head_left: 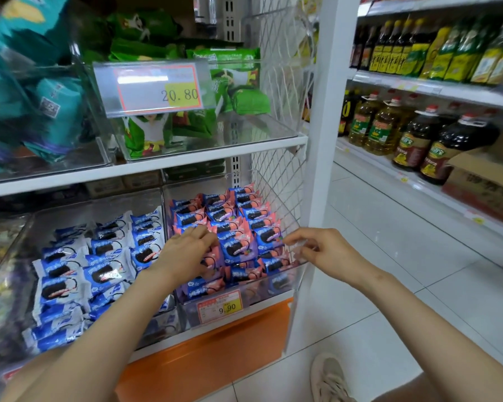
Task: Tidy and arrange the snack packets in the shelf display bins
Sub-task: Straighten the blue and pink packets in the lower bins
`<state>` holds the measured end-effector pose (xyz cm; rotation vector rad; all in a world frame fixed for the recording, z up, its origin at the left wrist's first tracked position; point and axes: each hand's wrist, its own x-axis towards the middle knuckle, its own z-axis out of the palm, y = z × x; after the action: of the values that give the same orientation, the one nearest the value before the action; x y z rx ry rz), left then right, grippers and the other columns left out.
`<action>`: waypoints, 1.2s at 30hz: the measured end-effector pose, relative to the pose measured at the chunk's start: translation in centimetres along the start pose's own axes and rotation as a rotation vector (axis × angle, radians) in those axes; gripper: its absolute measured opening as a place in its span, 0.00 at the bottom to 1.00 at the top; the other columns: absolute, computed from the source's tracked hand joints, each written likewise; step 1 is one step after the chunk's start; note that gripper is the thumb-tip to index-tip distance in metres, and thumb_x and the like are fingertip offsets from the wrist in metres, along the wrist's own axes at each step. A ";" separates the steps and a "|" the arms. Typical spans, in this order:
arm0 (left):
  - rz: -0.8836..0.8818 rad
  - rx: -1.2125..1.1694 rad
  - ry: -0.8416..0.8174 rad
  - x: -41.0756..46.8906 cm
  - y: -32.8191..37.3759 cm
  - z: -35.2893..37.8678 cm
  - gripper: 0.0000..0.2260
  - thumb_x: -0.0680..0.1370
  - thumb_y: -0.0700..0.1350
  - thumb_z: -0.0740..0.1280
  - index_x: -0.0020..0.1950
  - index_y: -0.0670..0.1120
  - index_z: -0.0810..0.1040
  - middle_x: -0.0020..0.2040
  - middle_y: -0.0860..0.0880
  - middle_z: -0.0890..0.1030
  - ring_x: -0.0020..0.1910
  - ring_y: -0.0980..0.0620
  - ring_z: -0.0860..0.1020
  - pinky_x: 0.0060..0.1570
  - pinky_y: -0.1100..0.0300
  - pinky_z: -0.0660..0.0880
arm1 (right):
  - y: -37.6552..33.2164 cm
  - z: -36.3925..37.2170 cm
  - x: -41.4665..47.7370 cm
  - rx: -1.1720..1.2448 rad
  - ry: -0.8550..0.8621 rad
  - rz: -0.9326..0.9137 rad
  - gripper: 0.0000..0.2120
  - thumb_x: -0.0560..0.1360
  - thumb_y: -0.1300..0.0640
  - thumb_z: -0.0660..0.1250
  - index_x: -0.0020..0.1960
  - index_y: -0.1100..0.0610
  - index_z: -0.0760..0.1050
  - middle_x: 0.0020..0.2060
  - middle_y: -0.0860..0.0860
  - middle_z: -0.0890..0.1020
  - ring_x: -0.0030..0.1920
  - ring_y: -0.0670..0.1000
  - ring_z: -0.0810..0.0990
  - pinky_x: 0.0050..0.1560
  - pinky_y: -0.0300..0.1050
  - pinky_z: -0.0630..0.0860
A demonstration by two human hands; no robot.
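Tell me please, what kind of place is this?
Probably a supermarket or grocery shop: clear bins full of snack packets, price tags on the bin fronts, and shelves of cooking oil bottles across the aisle.

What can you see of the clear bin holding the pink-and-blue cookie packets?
The clear plastic bin sits at the right end of the lower row, against the wire mesh side panel and beside the blue-and-white packets. It is open-topped with see-through walls, packed with rows of pink-and-blue cookie packets leaning back. A price tag reading 9.90 sits on its front wall. The left hand rests on packets at its left side; the right hand appears to pinch its right wall's top edge.
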<state>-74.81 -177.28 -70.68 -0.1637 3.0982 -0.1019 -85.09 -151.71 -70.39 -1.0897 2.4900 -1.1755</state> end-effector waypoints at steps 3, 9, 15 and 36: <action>-0.013 -0.056 0.072 -0.3 0.2 -0.1 0.26 0.73 0.54 0.70 0.68 0.52 0.66 0.66 0.53 0.67 0.65 0.52 0.66 0.60 0.56 0.64 | 0.1 -0.8 -0.4 0.014 0.035 0.010 0.21 0.74 0.70 0.63 0.45 0.43 0.77 0.46 0.51 0.84 0.44 0.47 0.82 0.46 0.37 0.76; -0.115 -0.092 0.182 -0.5 -0.9 -0.7 0.21 0.74 0.56 0.68 0.64 0.52 0.71 0.64 0.52 0.72 0.65 0.51 0.67 0.61 0.55 0.64 | 0.0 -0.8 -0.3 0.003 0.007 0.026 0.16 0.76 0.67 0.62 0.47 0.47 0.78 0.41 0.45 0.82 0.44 0.41 0.80 0.43 0.36 0.78; -0.124 -0.122 0.236 -1.3 -2.4 -1.2 0.19 0.75 0.56 0.66 0.63 0.52 0.73 0.64 0.54 0.73 0.65 0.52 0.67 0.63 0.54 0.59 | -1.3 1.5 1.2 -0.051 -0.069 -0.016 0.11 0.76 0.63 0.65 0.55 0.52 0.80 0.49 0.49 0.82 0.44 0.47 0.79 0.48 0.38 0.75; -0.081 0.114 0.056 0.6 -2.1 -1.5 0.28 0.76 0.64 0.57 0.71 0.50 0.67 0.71 0.50 0.66 0.71 0.51 0.63 0.73 0.47 0.42 | -3.2 6.0 4.8 -0.465 -0.298 0.066 0.23 0.79 0.54 0.60 0.73 0.44 0.62 0.76 0.55 0.55 0.73 0.56 0.61 0.68 0.48 0.62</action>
<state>-75.21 -179.37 -69.07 -0.2872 3.1301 -0.2900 -84.14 -159.97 -71.45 -1.1686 2.5875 -0.3788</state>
